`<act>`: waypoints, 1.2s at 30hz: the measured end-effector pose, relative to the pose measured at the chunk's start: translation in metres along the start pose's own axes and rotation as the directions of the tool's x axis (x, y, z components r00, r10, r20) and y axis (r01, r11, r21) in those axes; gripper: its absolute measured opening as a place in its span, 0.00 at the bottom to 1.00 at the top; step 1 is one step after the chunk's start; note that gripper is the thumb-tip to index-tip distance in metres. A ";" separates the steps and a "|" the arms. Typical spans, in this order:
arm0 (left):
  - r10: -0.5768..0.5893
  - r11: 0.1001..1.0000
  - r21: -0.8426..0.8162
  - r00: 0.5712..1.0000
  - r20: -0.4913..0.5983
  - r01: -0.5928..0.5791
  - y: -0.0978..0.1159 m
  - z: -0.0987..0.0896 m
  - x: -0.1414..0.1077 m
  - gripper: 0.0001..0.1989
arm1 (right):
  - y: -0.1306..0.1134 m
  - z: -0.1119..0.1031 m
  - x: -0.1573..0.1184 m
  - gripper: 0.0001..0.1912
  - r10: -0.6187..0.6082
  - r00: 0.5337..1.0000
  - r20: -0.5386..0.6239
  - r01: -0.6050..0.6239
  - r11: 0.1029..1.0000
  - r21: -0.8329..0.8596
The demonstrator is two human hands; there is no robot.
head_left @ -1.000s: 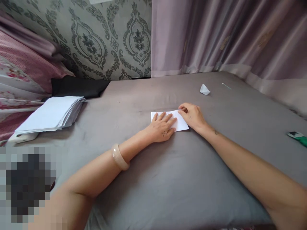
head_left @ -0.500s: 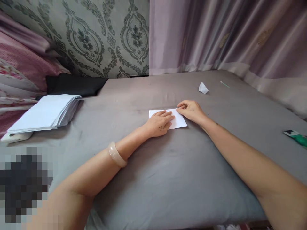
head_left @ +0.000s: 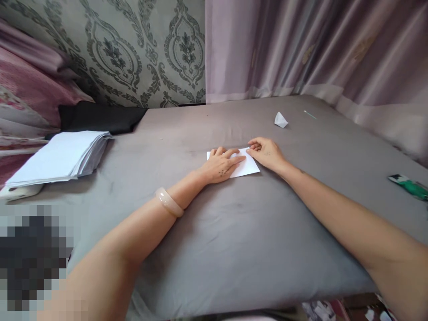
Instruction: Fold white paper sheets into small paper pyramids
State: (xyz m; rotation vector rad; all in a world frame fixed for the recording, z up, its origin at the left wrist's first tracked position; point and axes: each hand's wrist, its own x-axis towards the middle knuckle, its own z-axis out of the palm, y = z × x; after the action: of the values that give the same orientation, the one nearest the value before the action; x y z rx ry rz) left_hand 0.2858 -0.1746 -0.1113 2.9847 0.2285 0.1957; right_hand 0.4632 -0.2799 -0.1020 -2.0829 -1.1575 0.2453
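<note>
A white sheet of paper, apparently folded, lies flat on the grey cloth surface in front of me. My left hand rests over its left part with the fingers spread, covering much of it. At the paper's far right corner is my right hand, its thumb and curled fingers pinching the edge. A pale bangle circles my left wrist. Beyond my right hand stands a small folded paper piece, apart from both hands.
A thick stack of white paper lies at the left on a white object, with black cloth behind. A green item is at the right edge. A thin stick lies near the curtain. The grey cloth covers the surface.
My left hand has shifted slightly left on the paper and its fingers have moved. My right hand stays at the corner. The whole view has shifted a little.
</note>
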 end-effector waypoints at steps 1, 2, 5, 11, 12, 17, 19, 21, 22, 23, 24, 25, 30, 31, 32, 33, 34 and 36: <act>0.007 1.000 0.000 1.000 0.006 -0.007 0.000 0.000 0.000 0.24 | -0.001 -0.003 -0.008 0.15 -0.034 0.999 -0.021 0.033 0.999 -0.030; 0.014 1.000 0.001 1.000 0.009 -0.014 -0.001 0.001 0.001 0.24 | -0.003 -0.005 -0.018 0.15 -0.085 0.995 -0.052 0.080 0.993 -0.084; 0.028 1.000 0.006 1.000 -0.005 -0.028 -0.001 0.002 0.001 0.24 | -0.014 -0.013 -0.059 0.17 -0.306 0.952 -0.008 0.290 0.911 -0.293; 0.022 0.999 0.027 0.999 -0.033 -0.021 0.000 0.005 0.001 0.25 | -0.037 -0.011 -0.117 0.24 -0.318 0.887 0.334 0.450 0.755 -0.476; 0.021 0.999 0.030 0.999 -0.034 -0.020 0.000 0.005 0.001 0.25 | -0.038 -0.010 -0.119 0.25 -0.308 0.889 0.339 0.447 0.747 -0.492; 0.032 0.999 0.023 0.999 -0.027 -0.032 -0.002 0.007 0.001 0.25 | -0.036 -0.007 -0.118 0.26 -0.274 0.909 0.313 0.407 0.741 -0.533; 0.035 0.999 0.025 0.999 -0.026 -0.034 -0.002 0.007 0.001 0.25 | -0.036 -0.008 -0.119 0.25 -0.259 0.915 0.310 0.393 0.743 -0.542; 0.041 0.999 0.030 0.999 -0.027 -0.040 -0.003 0.007 0.001 0.25 | -0.036 -0.009 -0.120 0.25 -0.244 0.919 0.311 0.383 0.746 -0.546; 0.043 0.999 0.030 0.999 -0.028 -0.042 -0.003 0.007 0.000 0.25 | -0.036 -0.009 -0.121 0.26 -0.239 0.921 0.309 0.377 0.747 -0.547; 0.044 0.999 0.028 0.999 -0.030 -0.043 -0.003 0.007 0.000 0.25 | -0.035 -0.009 -0.122 0.26 -0.237 0.923 0.305 0.373 0.748 -0.549; 0.044 0.999 0.024 0.999 -0.031 -0.043 -0.003 0.007 0.000 0.25 | -0.035 -0.010 -0.122 0.26 -0.238 0.924 0.299 0.371 0.747 -0.551; 0.043 0.999 0.020 0.999 -0.030 -0.042 -0.003 0.007 0.000 0.25 | -0.034 -0.010 -0.123 0.26 -0.241 0.925 0.293 0.369 0.746 -0.554; 0.049 0.999 0.016 0.998 -0.030 -0.048 -0.003 0.006 -0.001 0.25 | -0.029 -0.013 -0.123 0.25 -0.245 0.931 0.269 0.359 0.741 -0.568; 0.050 0.999 0.015 0.998 -0.029 -0.050 -0.003 0.005 -0.001 0.25 | -0.029 -0.013 -0.124 0.25 -0.242 0.933 0.266 0.355 0.741 -0.570; 0.050 0.999 0.012 0.998 -0.026 -0.050 -0.002 0.005 -0.001 0.25 | -0.029 -0.014 -0.124 0.26 -0.238 0.935 0.264 0.351 0.741 -0.573; 0.049 0.999 0.010 0.999 -0.020 -0.048 -0.002 0.004 -0.001 0.25 | -0.029 -0.014 -0.124 0.26 -0.234 0.936 0.263 0.347 0.741 -0.575; 0.046 0.999 0.010 0.999 -0.014 -0.046 -0.001 0.003 -0.001 0.24 | -0.030 -0.014 -0.125 0.26 -0.232 0.937 0.260 0.343 0.741 -0.578; 0.039 0.999 0.016 0.999 -0.004 -0.039 0.000 0.001 -0.001 0.24 | -0.030 -0.014 -0.125 0.26 -0.229 0.939 0.255 0.338 0.738 -0.584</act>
State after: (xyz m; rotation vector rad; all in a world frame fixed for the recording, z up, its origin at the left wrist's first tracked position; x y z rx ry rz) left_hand 0.2845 -0.1750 -0.1122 3.0068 0.1733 0.2061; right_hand 0.3778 -0.3770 -0.0934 -2.4200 -1.8367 -0.1441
